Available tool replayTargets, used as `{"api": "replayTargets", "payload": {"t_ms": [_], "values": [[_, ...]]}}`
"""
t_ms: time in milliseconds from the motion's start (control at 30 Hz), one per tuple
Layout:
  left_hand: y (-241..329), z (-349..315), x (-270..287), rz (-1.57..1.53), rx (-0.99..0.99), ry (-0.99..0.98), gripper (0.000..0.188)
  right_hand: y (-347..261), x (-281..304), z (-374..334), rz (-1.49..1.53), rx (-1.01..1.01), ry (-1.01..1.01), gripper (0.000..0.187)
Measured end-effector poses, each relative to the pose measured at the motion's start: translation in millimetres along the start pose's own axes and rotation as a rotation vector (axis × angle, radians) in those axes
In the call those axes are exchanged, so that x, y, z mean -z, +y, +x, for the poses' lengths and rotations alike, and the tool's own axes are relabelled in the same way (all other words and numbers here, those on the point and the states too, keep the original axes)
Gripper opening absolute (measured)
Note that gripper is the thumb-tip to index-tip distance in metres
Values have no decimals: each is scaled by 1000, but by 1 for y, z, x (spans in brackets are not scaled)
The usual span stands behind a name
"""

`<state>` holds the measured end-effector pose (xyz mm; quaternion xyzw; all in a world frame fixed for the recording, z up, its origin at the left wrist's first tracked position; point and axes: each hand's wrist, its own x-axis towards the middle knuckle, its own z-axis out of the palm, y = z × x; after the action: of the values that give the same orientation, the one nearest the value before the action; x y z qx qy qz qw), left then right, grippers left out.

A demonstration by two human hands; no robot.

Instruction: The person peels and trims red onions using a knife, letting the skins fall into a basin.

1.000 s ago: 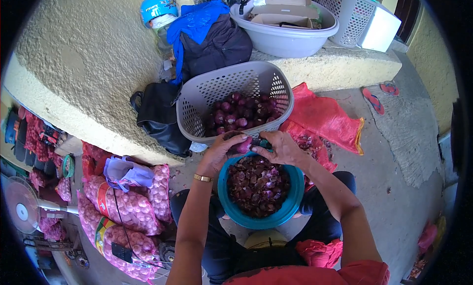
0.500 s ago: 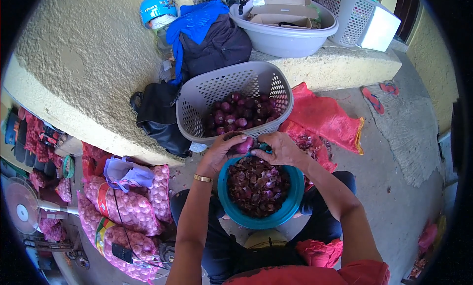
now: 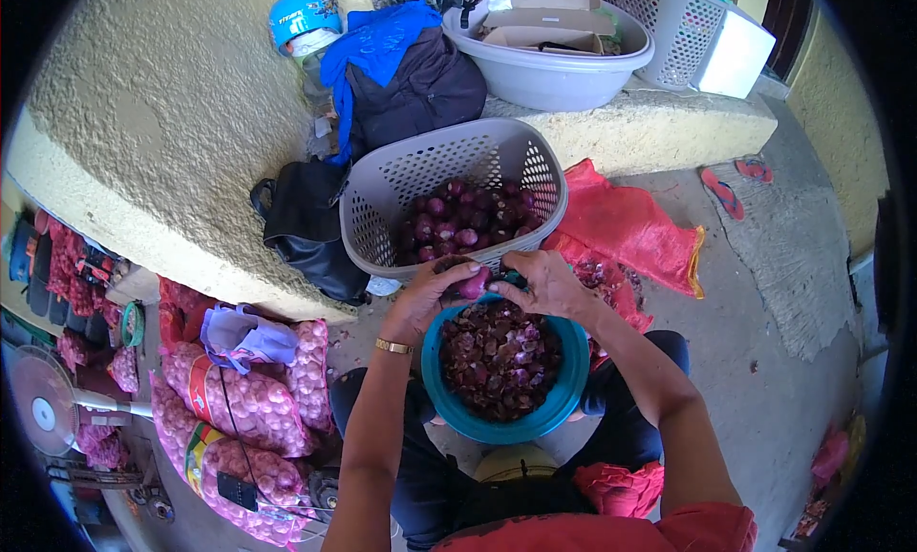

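In my left hand (image 3: 430, 294) is a purple-red onion (image 3: 475, 285), pinched between thumb and fingers. My right hand (image 3: 551, 286) is closed close beside the onion, its thumb and fingertips at the onion's right side. A small dark, greenish thing shows between its fingers, too hidden to name. Both hands are over the far rim of a teal basin (image 3: 443, 414), which holds a heap of loose onion skins (image 3: 501, 361). Just beyond the hands stands a grey perforated basket (image 3: 411, 156) with many purple onions (image 3: 466, 237) in it.
Red mesh sacking (image 3: 630, 227) lies right of the basket, with flip-flops (image 3: 723, 194) farther off. Black bags (image 3: 310, 227) lean at the basket's left. Net sacks of pale pink bulbs (image 3: 253, 409) and a fan (image 3: 43, 409) are at left. A grey tub (image 3: 564, 89) stands on the ledge behind.
My right hand has turned slightly, its fingers shifting against the onion's right side. The onion is tilted a little in my left hand. The basket and basin stay in place.
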<state>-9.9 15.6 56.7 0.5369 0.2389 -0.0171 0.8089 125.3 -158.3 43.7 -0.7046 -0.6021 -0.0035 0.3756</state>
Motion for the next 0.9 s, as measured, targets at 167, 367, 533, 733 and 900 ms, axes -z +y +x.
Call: {"api": "replayTargets", "payload": {"t_ms": [167,367,533,733,900], "values": [[-1,1,3,14,-18,-11,38,1,-3,0,5,7,7,33],[1,0,0,-57,-36,45,39,-3,-2,-1,-29,45,-79,32],[-1,6,5,-110,-42,57,36,-5,-13,-9,-52,81,-246,32],[-5,9,10,-315,-34,23,32,2,-34,-22,-131,172,-386,40],[-1,3,10,-303,-28,26,33,-10,-13,-7,0,114,-204,39]]}}
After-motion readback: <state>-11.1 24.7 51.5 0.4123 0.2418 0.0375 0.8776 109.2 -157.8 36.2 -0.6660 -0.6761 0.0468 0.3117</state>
